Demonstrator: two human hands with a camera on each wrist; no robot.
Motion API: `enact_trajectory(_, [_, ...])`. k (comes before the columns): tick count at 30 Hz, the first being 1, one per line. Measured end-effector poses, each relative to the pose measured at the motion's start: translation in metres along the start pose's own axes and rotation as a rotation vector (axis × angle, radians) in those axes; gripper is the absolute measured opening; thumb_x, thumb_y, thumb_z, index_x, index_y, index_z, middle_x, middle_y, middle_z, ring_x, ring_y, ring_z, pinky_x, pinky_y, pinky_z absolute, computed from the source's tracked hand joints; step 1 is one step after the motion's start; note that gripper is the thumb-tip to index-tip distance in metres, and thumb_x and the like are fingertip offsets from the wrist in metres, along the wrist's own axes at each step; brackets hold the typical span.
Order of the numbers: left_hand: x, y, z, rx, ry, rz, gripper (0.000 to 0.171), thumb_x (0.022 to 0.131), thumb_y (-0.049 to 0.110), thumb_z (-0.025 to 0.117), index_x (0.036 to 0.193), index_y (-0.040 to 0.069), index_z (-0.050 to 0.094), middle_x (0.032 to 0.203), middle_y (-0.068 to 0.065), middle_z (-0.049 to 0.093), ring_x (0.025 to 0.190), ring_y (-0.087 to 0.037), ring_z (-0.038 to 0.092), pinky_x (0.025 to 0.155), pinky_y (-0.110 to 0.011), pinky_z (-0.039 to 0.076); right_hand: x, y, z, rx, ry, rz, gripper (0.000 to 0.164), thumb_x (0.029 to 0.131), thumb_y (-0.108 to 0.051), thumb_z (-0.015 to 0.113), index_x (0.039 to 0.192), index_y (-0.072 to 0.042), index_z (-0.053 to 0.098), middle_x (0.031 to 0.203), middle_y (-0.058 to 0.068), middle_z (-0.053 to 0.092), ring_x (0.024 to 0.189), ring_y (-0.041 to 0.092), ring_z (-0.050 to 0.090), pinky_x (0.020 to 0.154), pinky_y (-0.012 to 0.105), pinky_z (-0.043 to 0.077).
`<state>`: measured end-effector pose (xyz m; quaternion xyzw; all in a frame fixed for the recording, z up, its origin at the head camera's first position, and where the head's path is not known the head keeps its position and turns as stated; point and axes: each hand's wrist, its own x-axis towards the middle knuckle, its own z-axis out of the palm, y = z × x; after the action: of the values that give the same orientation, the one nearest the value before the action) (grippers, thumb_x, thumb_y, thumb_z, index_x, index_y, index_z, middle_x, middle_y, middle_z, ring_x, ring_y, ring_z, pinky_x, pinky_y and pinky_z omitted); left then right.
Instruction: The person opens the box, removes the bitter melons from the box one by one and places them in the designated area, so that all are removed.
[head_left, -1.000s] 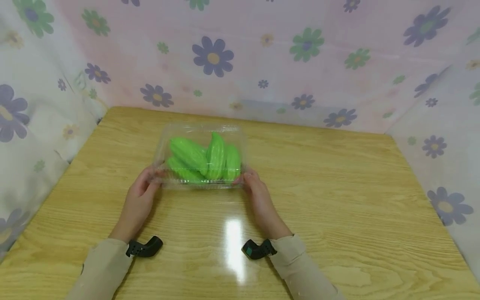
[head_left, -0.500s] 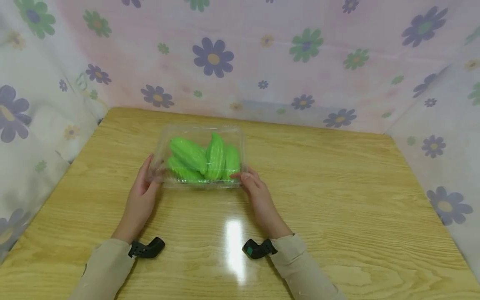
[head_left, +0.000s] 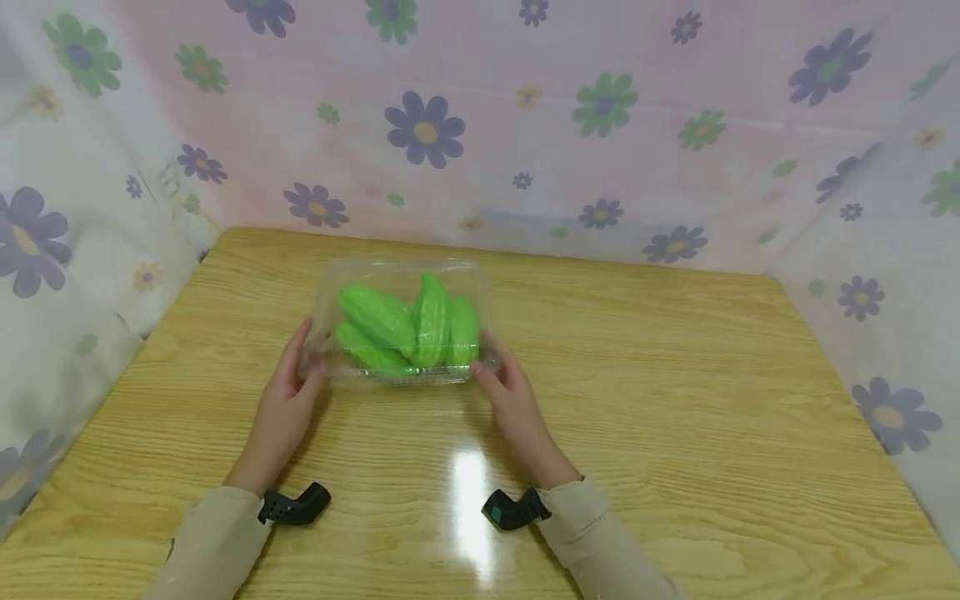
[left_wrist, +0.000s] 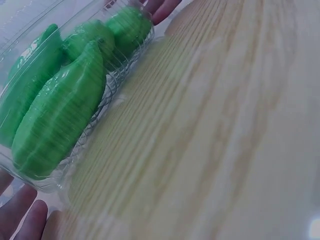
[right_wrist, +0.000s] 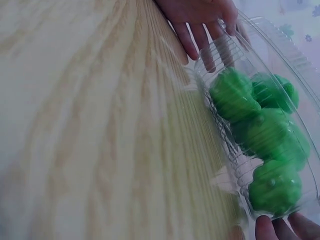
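Observation:
A clear plastic clamshell box (head_left: pixel 375 272) stands on the wooden table, its lid down. Several bright green, ridged, elongated fruits or vegetables (head_left: pixel 431 321) lie inside it. My left hand (head_left: pixel 281 412) grips the box's left end, thumb near the front corner and fingers along the side. At the opposite end my right hand (head_left: pixel 517 408) holds the right front corner, its thumb at the front edge. The right wrist view shows left fingers (right_wrist: pixel 200 37) spread against the box's end wall. Part of each hand is hidden behind or seen through the plastic.
The wood-grain table (head_left: pixel 675 400) extends right of the box and in front of it, with a bright reflection between the forearms. Flower-patterned cloth (head_left: pixel 495 125) encloses the back and both sides. A black wrist band (head_left: pixel 296 504) sits on each wrist.
My right thumb has shifted from the box's right side to its front corner. The left fingers have slid slightly up the left side. The head view has tilted slightly; the box stays on the table.

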<state>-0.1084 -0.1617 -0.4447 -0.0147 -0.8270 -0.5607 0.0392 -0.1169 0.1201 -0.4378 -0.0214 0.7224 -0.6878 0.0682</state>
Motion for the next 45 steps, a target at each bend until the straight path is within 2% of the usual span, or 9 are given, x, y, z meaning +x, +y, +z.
enact_trajectory(7, [-0.002, -0.002, -0.001, 0.028, 0.003, -0.007, 0.058, 0.094, 0.02, 0.043, 0.139, 0.043, 0.015, 0.146, 0.004, 0.017, 0.128, -0.023, 0.023, 0.099, -0.051, 0.026, -0.003, -0.008, -0.001, 0.016, 0.017, -0.027, 0.062, 0.088, -0.019, 0.058, 0.14, -0.028, 0.024, 0.143, -0.001, 0.026, 0.128, 0.016, 0.028, 0.103, 0.037, 0.027])
enact_trajectory(14, [0.0, -0.002, -0.001, -0.002, 0.017, 0.037, 0.059, 0.094, 0.014, 0.044, 0.141, 0.036, 0.017, 0.146, 0.0, 0.02, 0.128, -0.023, 0.024, 0.099, -0.051, 0.026, -0.007, -0.024, -0.002, 0.054, -0.069, -0.119, 0.072, 0.082, -0.007, 0.063, 0.141, -0.017, 0.023, 0.145, 0.007, 0.021, 0.131, 0.019, 0.021, 0.103, 0.04, 0.025])
enact_trajectory(18, [0.0, -0.002, 0.0, -0.039, 0.013, 0.023, 0.057, 0.095, 0.014, 0.042, 0.141, 0.037, 0.017, 0.144, -0.001, 0.025, 0.128, -0.022, 0.026, 0.099, -0.051, 0.025, -0.008, -0.027, -0.005, -0.03, -0.088, -0.129, 0.076, 0.08, -0.005, 0.065, 0.141, -0.019, 0.022, 0.145, 0.002, 0.02, 0.13, 0.02, 0.022, 0.102, 0.041, 0.028])
enact_trajectory(23, [-0.002, -0.002, 0.0, -0.052, 0.021, 0.011, 0.057, 0.094, 0.01, 0.038, 0.142, 0.033, 0.016, 0.143, -0.001, 0.028, 0.129, -0.023, 0.022, 0.1, -0.054, 0.021, -0.009, -0.028, -0.007, -0.106, -0.071, -0.137, 0.069, 0.081, -0.001, 0.061, 0.139, -0.016, 0.028, 0.141, -0.002, 0.023, 0.123, 0.026, 0.033, 0.092, 0.043, 0.039])
enact_trajectory(27, [-0.002, -0.002, -0.002, -0.086, 0.005, 0.044, 0.06, 0.093, 0.003, 0.035, 0.142, 0.031, 0.016, 0.143, -0.001, 0.027, 0.129, -0.024, 0.024, 0.1, -0.053, 0.022, -0.008, -0.027, -0.007, -0.1, -0.032, -0.189, 0.056, 0.083, 0.0, 0.059, 0.133, -0.007, 0.036, 0.138, 0.005, 0.03, 0.121, 0.025, 0.036, 0.094, 0.043, 0.038])
enact_trajectory(31, [-0.002, -0.004, -0.006, -0.148, -0.043, 0.104, 0.064, 0.09, -0.006, 0.03, 0.142, 0.028, 0.015, 0.143, -0.003, 0.027, 0.126, -0.025, 0.03, 0.099, -0.036, 0.029, -0.007, -0.025, -0.007, -0.059, -0.004, -0.212, 0.037, 0.083, -0.002, 0.06, 0.117, 0.001, 0.044, 0.135, 0.009, 0.036, 0.119, 0.026, 0.038, 0.097, 0.043, 0.034])
enact_trajectory(36, [-0.002, -0.006, -0.01, -0.196, -0.135, 0.159, 0.068, 0.089, -0.01, 0.033, 0.143, 0.025, 0.011, 0.142, -0.008, 0.026, 0.122, -0.025, 0.035, 0.089, -0.016, 0.035, -0.007, -0.024, -0.008, -0.045, 0.037, -0.168, 0.026, 0.083, -0.006, 0.061, 0.102, 0.001, 0.045, 0.129, 0.008, 0.042, 0.117, 0.028, 0.04, 0.097, 0.04, 0.035])
enact_trajectory(40, [-0.003, -0.007, -0.011, -0.193, -0.15, 0.121, 0.065, 0.092, -0.001, 0.039, 0.143, 0.027, 0.009, 0.139, -0.008, 0.027, 0.122, -0.018, 0.033, 0.088, -0.018, 0.035, -0.007, -0.022, -0.01, -0.06, 0.039, -0.17, 0.025, 0.082, -0.008, 0.064, 0.099, -0.001, 0.046, 0.131, 0.008, 0.038, 0.116, 0.031, 0.04, 0.096, 0.043, 0.035])
enact_trajectory(45, [-0.001, -0.004, -0.012, -0.134, -0.083, 0.027, 0.049, 0.095, 0.025, 0.042, 0.14, 0.03, 0.023, 0.128, -0.003, 0.039, 0.114, -0.012, 0.039, 0.086, -0.018, 0.037, 0.0, -0.012, -0.017, -0.118, 0.039, -0.254, 0.024, 0.08, -0.014, 0.067, 0.093, -0.008, 0.049, 0.132, 0.002, 0.032, 0.119, 0.024, 0.037, 0.099, 0.042, 0.031])
